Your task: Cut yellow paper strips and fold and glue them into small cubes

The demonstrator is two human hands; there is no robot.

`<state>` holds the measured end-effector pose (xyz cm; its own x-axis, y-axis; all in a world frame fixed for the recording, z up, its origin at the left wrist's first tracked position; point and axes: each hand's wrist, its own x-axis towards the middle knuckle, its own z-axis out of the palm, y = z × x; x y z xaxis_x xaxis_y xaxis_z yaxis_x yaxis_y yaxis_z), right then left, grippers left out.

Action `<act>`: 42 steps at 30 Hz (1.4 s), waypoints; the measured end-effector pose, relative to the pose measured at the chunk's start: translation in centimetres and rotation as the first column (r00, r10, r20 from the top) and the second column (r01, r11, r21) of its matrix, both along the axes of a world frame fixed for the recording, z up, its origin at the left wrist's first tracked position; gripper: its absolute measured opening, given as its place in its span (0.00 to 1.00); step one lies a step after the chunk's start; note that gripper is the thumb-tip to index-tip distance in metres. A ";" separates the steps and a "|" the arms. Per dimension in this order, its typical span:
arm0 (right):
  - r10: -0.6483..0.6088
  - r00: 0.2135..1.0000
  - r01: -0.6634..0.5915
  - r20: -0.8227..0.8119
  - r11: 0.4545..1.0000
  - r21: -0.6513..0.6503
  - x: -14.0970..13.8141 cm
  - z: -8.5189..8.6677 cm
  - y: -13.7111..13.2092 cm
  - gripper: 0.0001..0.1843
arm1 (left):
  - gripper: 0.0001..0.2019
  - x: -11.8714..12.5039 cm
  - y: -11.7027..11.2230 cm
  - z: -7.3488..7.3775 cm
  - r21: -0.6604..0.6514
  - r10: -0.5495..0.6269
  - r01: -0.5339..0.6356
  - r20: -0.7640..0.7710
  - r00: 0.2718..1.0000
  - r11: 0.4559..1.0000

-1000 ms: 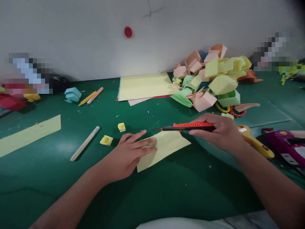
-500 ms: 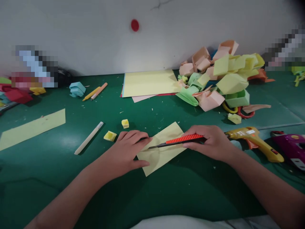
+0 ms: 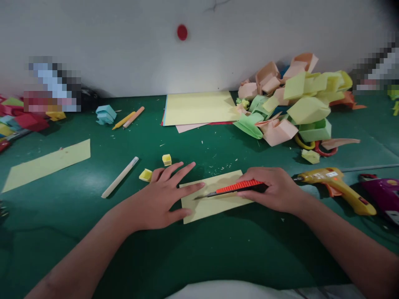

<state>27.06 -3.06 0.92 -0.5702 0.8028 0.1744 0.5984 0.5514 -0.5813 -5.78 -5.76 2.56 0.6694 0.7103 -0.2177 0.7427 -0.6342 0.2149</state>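
Observation:
A pale yellow paper sheet (image 3: 215,201) lies flat on the green table (image 3: 218,257) in front of me. My left hand (image 3: 162,199) rests on its left end with fingers spread flat. My right hand (image 3: 274,189) is closed around a red utility knife (image 3: 237,187), whose dark blade lies on the sheet and points left toward my left fingertips. Two small yellow folded pieces (image 3: 146,175) sit just beyond my left hand.
A white stick (image 3: 120,177) and a long yellow paper strip (image 3: 46,165) lie to the left. A stack of coloured sheets (image 3: 199,109) sits at the back, a heap of folded paper boxes (image 3: 296,104) back right. A yellow glue gun (image 3: 335,182) and a purple tool (image 3: 382,193) lie right.
The knife came down from above the sheet's far edge onto the paper. The sheet has turned to lie more level, and my left fingers have spread out flat on it.

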 end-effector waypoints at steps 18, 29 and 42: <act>-0.044 0.999 0.045 0.013 0.999 -0.019 0.3 0.4 0.1 0.14 | 0.28 0.9 0.1 -0.4 0.023 -0.004 0.001 0.133 0.991 1.000; -0.072 0.997 0.072 0.006 0.997 0.016 0.5 0.4 0.1 0.13 | 0.29 0.1 1.3 -0.9 0.074 0.124 -0.131 0.089 0.988 0.989; -0.075 0.997 0.074 0.005 0.995 0.059 -1.7 -0.2 -0.6 0.12 | 0.29 1.5 0.6 -2.1 0.108 0.194 -0.211 0.150 0.969 0.972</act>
<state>25.39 -3.61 0.71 -0.5104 0.8316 0.2189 0.6430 0.5381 -0.5449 -4.30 -5.12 0.50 0.5263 0.8495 -0.0367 0.8270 -0.5014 0.2544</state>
